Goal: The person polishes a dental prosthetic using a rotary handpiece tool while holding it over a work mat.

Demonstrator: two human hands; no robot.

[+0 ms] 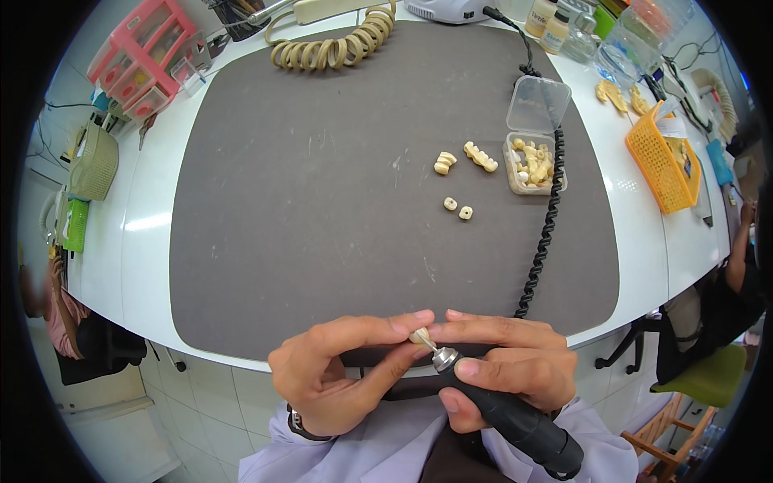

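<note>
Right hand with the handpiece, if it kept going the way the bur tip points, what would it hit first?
The right hand aims the handpiece up and left, so the bur meets the small tooth piece pinched in the left hand first; they already look in contact, though depth is unclear.

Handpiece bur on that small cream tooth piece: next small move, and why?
Probably turn the small cream tooth-shaped piece slightly in the left hand to bring a fresh face to the bur. The black rotary handpiece in the right hand already has its tip at the piece, pinched between the fingertips over the grey mat edge.
</note>
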